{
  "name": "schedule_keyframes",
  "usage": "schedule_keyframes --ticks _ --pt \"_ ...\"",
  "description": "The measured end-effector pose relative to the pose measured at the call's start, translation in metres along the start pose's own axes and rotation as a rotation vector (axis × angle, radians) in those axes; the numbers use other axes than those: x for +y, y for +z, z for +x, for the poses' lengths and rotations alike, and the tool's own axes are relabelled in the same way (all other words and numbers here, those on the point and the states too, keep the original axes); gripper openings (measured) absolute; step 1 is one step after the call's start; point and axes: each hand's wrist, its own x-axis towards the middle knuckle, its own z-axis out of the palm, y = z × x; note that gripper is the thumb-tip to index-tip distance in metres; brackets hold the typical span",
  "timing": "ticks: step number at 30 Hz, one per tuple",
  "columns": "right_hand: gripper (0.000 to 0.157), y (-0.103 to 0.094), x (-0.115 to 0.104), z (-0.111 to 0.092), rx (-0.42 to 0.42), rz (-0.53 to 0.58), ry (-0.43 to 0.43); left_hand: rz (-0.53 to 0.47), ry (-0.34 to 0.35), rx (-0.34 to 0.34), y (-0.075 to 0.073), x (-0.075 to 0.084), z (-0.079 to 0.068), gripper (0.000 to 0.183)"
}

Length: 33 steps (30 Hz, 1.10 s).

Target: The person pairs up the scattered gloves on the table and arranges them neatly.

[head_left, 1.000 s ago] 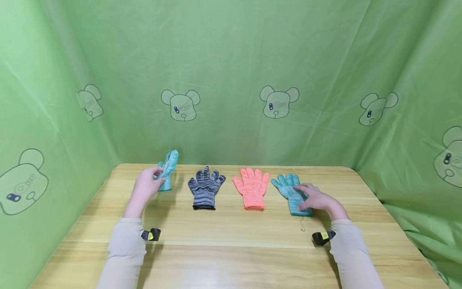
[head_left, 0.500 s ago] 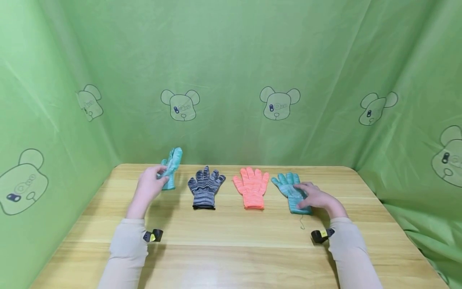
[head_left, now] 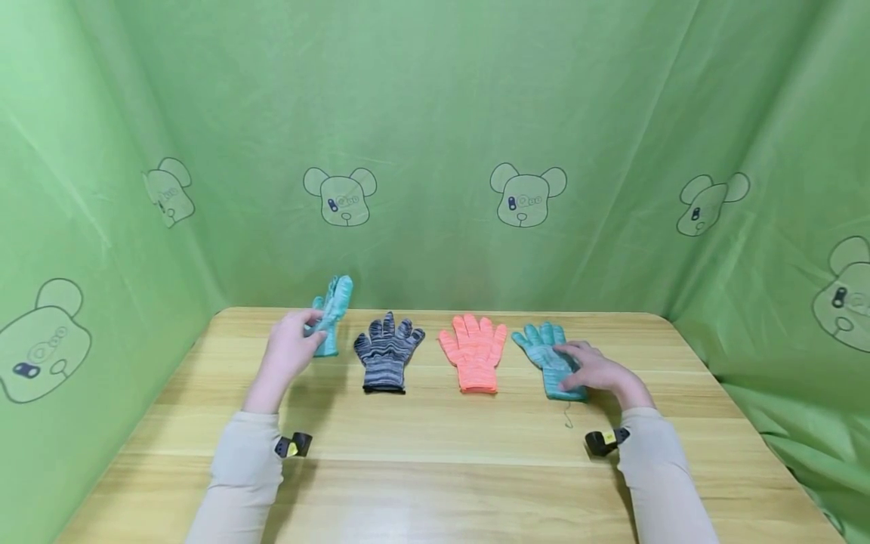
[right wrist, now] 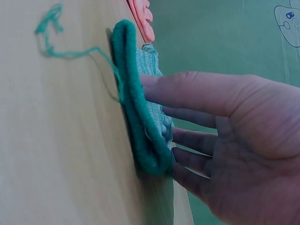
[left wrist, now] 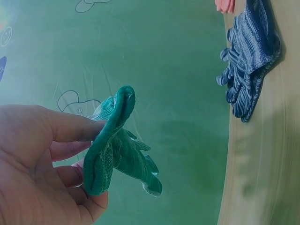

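My left hand (head_left: 292,346) holds a teal knit glove (head_left: 332,313) above the back left of the tabletop. In the left wrist view its cuff (left wrist: 96,168) faces the camera, squeezed between my thumb and fingers; the glove's fingers droop beyond. At the right, my right hand (head_left: 598,372) is over a second teal glove (head_left: 540,351), close to the wood. In the right wrist view my thumb and bent fingers grip this glove's cloth just past the cuff (right wrist: 129,75). A loose teal thread (right wrist: 70,54) trails from that cuff.
Between my hands lie a grey-and-black striped glove (head_left: 387,355) and a coral glove (head_left: 472,351), both flat with fingers pointing away. Green cloth (head_left: 435,249) printed with bear heads encloses the wooden table (head_left: 435,446) at the back and sides.
My left hand has carried its teal glove rightward, closer to the striped one. The right teal glove has shifted slightly away from me, while my right hand has hardly moved.
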Motion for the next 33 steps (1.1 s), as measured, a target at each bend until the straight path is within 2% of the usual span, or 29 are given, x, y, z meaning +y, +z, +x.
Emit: schedule_keyframes --ticks 10,33 --pt "0.086 -0.001 0.004 0.000 0.012 -0.011 -0.026 0.001 0.054 0.028 0.005 0.008 -0.002 0.036" --pt "0.083 -0.001 0.004 0.001 0.016 -0.013 -0.033 -0.022 0.147 0.040 0.024 0.034 -0.011 0.034"
